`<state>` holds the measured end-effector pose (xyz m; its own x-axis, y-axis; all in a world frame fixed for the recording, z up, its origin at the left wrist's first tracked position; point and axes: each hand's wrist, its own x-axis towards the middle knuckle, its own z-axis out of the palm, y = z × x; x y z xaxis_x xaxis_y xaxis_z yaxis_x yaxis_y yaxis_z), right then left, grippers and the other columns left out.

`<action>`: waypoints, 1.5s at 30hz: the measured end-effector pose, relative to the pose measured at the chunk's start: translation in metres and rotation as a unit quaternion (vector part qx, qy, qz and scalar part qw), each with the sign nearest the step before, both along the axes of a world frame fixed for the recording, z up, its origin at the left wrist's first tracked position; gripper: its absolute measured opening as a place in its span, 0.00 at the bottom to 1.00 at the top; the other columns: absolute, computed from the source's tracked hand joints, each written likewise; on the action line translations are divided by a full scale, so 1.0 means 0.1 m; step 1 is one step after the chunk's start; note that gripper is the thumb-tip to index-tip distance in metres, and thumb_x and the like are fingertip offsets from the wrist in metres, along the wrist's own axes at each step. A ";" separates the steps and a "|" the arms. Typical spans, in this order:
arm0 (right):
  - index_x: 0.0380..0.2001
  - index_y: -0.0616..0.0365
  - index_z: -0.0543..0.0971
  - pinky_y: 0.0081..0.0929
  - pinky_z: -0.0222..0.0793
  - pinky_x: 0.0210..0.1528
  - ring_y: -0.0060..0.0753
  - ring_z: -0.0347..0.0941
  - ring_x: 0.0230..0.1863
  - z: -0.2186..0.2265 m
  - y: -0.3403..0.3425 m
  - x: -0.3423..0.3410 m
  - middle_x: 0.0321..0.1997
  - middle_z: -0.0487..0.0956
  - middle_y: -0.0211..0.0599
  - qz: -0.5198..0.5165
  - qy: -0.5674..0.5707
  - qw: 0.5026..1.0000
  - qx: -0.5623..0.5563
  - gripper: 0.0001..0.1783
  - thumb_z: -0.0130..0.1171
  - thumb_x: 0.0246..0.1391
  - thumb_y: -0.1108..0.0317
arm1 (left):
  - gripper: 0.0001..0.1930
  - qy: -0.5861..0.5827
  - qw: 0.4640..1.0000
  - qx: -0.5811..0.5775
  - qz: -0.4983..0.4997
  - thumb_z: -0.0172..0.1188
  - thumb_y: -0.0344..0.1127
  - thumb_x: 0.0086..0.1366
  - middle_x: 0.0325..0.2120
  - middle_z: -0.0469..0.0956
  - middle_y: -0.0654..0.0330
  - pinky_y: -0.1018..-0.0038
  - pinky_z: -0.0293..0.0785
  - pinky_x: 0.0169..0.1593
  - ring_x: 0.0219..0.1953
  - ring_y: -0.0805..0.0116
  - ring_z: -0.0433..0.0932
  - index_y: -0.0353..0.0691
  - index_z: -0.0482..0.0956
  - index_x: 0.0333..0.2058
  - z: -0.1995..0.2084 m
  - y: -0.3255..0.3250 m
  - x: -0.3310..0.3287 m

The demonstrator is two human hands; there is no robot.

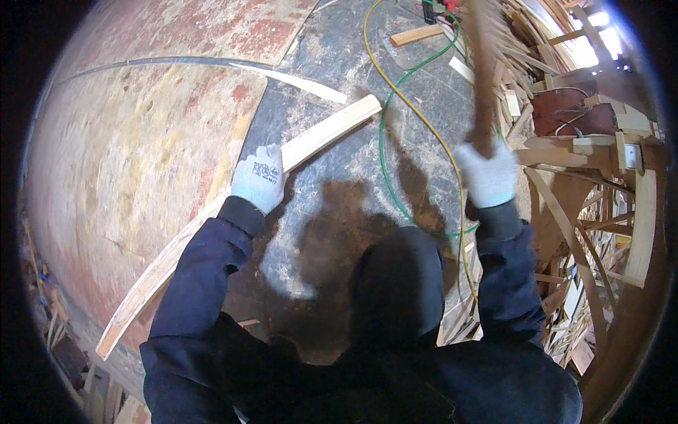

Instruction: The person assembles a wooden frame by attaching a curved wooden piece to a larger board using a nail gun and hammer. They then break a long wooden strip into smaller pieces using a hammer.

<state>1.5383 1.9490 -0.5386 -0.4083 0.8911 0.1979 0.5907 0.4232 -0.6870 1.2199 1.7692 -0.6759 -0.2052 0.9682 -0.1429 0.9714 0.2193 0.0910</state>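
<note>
My left hand [260, 178], in a white work glove, closes round the middle of a long pale wooden plank [332, 134]. The plank slants from the lower left up toward the middle, and its lower part passes behind my left forearm. At the right, my right hand [489, 174], gloved in white too, grips the near end of a long brown stick-like piece [482, 78]. That piece points away from me, past the upper edge of the view. Motion blurs it, so its exact kind cannot be made out.
A yellow hose [413, 106] and a green hose [382, 141] loop across the dark floor. Large worn panels [155, 134] lie at the left. A thin pale strip [304, 83] and a wooden block [417, 35] lie farther off. Scrap wood [519, 60] piles up at the right.
</note>
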 end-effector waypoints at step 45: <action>0.42 0.62 0.78 0.37 0.72 0.30 0.44 0.78 0.27 -0.26 -0.65 -0.46 0.28 0.80 0.45 0.068 0.034 0.997 -0.017 0.14 0.62 0.54 0.66 | 0.21 -0.056 0.997 -0.031 0.031 0.60 0.46 0.62 0.37 0.78 0.42 0.56 0.77 0.41 0.39 0.43 0.80 0.34 0.70 0.43 0.13 -0.85 -0.39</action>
<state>1.4920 1.8837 -0.5644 -0.5118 0.8356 0.1997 0.4813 0.4714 -0.7390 1.1809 1.6844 -0.6627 -0.2430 0.9430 -0.2274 0.9403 0.2866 0.1834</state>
